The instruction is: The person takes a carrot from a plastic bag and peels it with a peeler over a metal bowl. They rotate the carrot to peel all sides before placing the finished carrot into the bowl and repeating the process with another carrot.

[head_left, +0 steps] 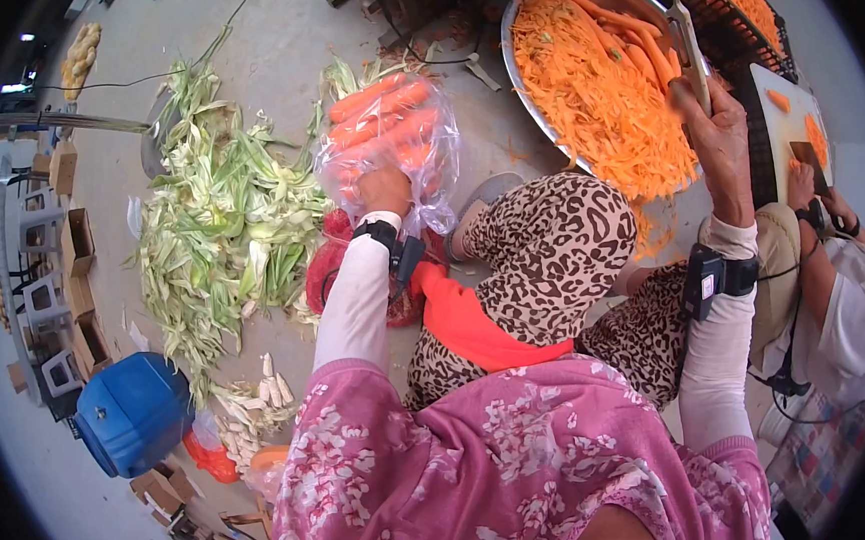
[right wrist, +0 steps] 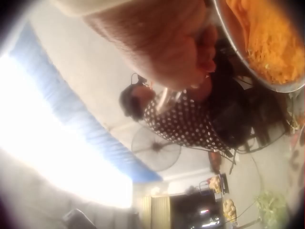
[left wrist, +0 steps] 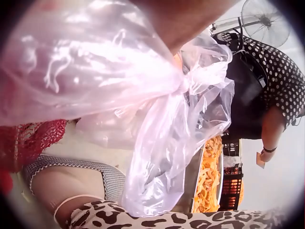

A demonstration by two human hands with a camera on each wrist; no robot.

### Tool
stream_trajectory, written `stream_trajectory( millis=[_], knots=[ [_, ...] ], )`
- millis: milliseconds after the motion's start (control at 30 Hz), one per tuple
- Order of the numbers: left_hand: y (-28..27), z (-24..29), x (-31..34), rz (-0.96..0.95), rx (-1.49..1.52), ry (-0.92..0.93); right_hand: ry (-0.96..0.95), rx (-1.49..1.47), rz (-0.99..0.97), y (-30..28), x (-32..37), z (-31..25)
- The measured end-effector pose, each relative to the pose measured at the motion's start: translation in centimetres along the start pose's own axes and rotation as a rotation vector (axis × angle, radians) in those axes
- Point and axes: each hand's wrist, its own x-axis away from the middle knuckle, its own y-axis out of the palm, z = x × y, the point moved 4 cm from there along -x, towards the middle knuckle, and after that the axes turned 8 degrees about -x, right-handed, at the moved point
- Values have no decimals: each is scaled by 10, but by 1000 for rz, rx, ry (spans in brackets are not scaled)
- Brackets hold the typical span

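Observation:
My left hand (head_left: 385, 190) is at the near side of a clear plastic bag of carrots (head_left: 382, 123), its fingertips hidden among plastic and carrots; whether they grip anything I cannot tell. The bag's knotted neck (left wrist: 183, 85) stands out beside that hand in the left wrist view. My right hand (head_left: 723, 144) is raised at the right, holding a pale-handled tool that looks like a peeler (head_left: 688, 46). Below and left of it is a wide metal basin (head_left: 516, 68) heaped with shredded carrot (head_left: 596, 93). Several whole, peeled carrots (head_left: 642, 40) lie on the heap.
Corn husks (head_left: 222, 204) cover the floor at left. A red mesh sack (head_left: 332, 262) lies under the bag's near end. A blue container (head_left: 134, 413) stands lower left. At right, another person (head_left: 834, 272) holds a knife by a white cutting board (head_left: 778, 125). Behind the basin is a black crate (head_left: 705, 5).

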Motion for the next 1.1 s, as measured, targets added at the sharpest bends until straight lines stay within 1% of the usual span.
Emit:
stream_trajectory(
  millis=[67, 100, 167, 300, 367, 400, 467, 500, 567, 700, 767, 800, 833, 900, 933, 967, 1033, 1067, 1100],
  knots=[
    [-3, 2, 4, -52, -68, 99, -16, -30, -16, 2, 0, -1],
    [-16, 4, 1, -36, -63, 96, -32, -30, -9, 2, -3, -3],
    [-33, 16, 14, 64, 8, 155, -25, 39, -1, -2, -2, -9],
    [-14, 11, 8, 86, -9, 108, -37, 25, -6, 3, -3, -5],
    [-11, 8, 8, -2, -56, 117, -77, 22, -7, 5, -4, 0],
    [-4, 4, 8, -3, -56, 117, -77, 22, -8, 5, -3, -1],
    [5, -4, 8, 81, 153, 147, -55, 8, -13, 5, -2, -5],
    [6, -7, 8, 81, 153, 148, -55, 8, -13, 4, -3, -3],
    [5, -11, 5, 104, -8, 211, -110, 44, -16, 4, -5, 1],
    [-6, -17, -2, 40, 36, 204, -39, 72, -25, 3, -3, -6],
    [-13, -20, -7, 308, 49, 306, -81, 47, -16, 3, -3, -8],
    [-30, -22, -2, 369, 174, 295, -82, 45, -16, 4, -3, -9],
    [-46, -23, 1, 370, 172, 294, -70, 32, -23, 4, -2, -10],
    [-77, -20, 4, 332, -98, 321, -58, 17, -31, 4, -1, -9],
    [-96, -21, 7, 309, -136, 269, -64, 17, -25, 3, -2, -8],
    [-105, -23, 6, 308, -138, 267, -70, 17, -19, 3, -2, -8],
    [-119, -28, 0, 212, -142, 318, -65, 16, -10, 4, 1, -14],
    [-126, -31, -1, 150, -164, 289, -60, 18, 0, 4, 3, -16],
    [-138, -34, 2, 151, -166, 288, -61, 16, 1, 3, 3, -14]
  ],
)
